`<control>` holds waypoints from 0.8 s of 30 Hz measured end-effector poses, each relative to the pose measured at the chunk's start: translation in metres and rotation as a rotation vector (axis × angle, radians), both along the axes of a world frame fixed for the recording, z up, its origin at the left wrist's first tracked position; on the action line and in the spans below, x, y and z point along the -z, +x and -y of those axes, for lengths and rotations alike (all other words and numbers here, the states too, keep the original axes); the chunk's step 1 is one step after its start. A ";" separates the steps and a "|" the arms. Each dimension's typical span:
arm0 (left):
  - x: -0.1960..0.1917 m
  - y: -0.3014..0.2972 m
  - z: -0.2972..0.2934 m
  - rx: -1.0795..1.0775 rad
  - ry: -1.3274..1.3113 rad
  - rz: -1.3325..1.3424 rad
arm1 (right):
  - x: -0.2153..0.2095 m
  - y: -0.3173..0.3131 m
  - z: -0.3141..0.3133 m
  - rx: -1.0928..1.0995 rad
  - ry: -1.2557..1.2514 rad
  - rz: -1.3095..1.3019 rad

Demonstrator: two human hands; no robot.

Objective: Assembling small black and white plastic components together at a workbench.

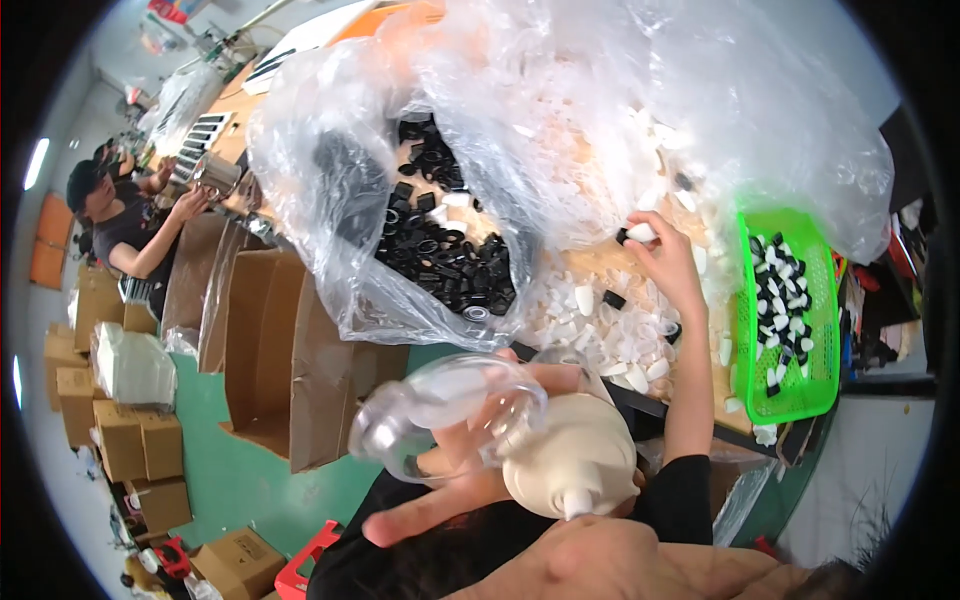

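My right grip [668, 262] is pinched shut, thumb and fingertips around a small white piece [641, 233] with a dark part at its left end, over the far side of the counter [590, 264]. Below it lies a loose scatter of white and translucent parts [597, 340]. To its right, 1 green basket [825, 365] holds mixed black and white pieces; to its left, an open clear bag [375, 310] holds a heap of black parts [445, 268]. My left grip [465, 490] is close in, beside a blurred clear plastic piece [400, 410] and a rounded beige body [570, 450]; I cannot tell whether it grips either.
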State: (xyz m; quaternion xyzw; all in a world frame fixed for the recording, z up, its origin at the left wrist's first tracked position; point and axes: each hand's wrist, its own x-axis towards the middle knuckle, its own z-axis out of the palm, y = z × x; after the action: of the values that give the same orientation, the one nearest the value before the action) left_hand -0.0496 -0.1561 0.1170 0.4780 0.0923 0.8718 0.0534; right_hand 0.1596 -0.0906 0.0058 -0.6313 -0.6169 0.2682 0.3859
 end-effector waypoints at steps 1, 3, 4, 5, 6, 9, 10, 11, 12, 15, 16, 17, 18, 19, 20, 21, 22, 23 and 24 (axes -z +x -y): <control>0.002 -0.003 -0.006 0.012 -0.017 -0.017 | 0.003 0.005 0.001 0.027 -0.011 0.001; -0.011 -0.025 0.003 -0.048 -0.030 -0.072 | -0.005 -0.008 -0.003 -0.028 0.002 0.012; 0.003 -0.053 -0.002 -0.189 -0.151 -0.267 | -0.005 -0.005 -0.002 0.000 -0.017 0.019; 0.010 -0.096 -0.005 -0.340 -0.269 -0.470 | -0.005 -0.003 -0.001 0.020 -0.033 0.017; 0.001 -0.130 -0.011 -0.477 -0.299 -0.690 | -0.004 -0.001 -0.001 0.012 -0.001 0.026; -0.012 -0.201 -0.042 -0.869 -0.356 -0.864 | -0.006 -0.002 -0.002 0.004 -0.019 0.013; -0.014 -0.225 -0.059 -1.013 -0.381 -0.855 | -0.007 0.000 -0.002 0.004 0.003 0.012; -0.014 -0.251 -0.078 -1.162 -0.405 -0.840 | -0.006 0.002 -0.002 -0.005 0.006 0.008; -0.012 -0.273 -0.105 -1.156 -0.431 -0.750 | -0.004 0.005 -0.002 0.008 0.025 0.006; 0.000 -0.330 -0.170 -1.190 -0.499 -0.444 | -0.008 0.004 -0.004 0.001 0.070 -0.019; 0.006 -0.352 -0.193 -1.145 -0.565 -0.421 | -0.010 0.005 -0.003 0.011 0.075 -0.023; 0.013 -0.380 -0.212 -1.111 -0.628 -0.398 | -0.012 0.005 -0.002 0.010 0.083 -0.032; 0.024 -0.406 -0.232 -1.118 -0.647 -0.385 | -0.013 0.003 -0.004 0.000 0.093 -0.034; 0.035 -0.422 -0.252 -1.109 -0.644 -0.409 | -0.012 0.003 -0.004 -0.006 0.092 -0.040; 0.045 -0.428 -0.263 -1.116 -0.641 -0.473 | -0.009 0.002 -0.006 -0.011 0.089 -0.047; 0.053 -0.431 -0.273 -1.113 -0.638 -0.537 | -0.008 0.001 -0.006 -0.007 0.091 -0.042; 0.060 -0.429 -0.284 -1.103 -0.636 -0.532 | -0.008 0.002 -0.005 0.011 0.041 -0.051; 0.067 -0.428 -0.293 -1.041 -0.714 -0.553 | -0.008 0.003 -0.003 0.029 -0.010 -0.059; 0.076 -0.429 -0.302 -0.981 -0.792 -0.576 | -0.006 0.003 -0.003 0.036 -0.009 -0.055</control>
State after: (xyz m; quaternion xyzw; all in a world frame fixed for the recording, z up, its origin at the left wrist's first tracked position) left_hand -0.4784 0.1463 0.0415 0.5379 0.6195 0.5344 -0.2032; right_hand 0.1626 -0.0880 0.0119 -0.6362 -0.5936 0.2812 0.4047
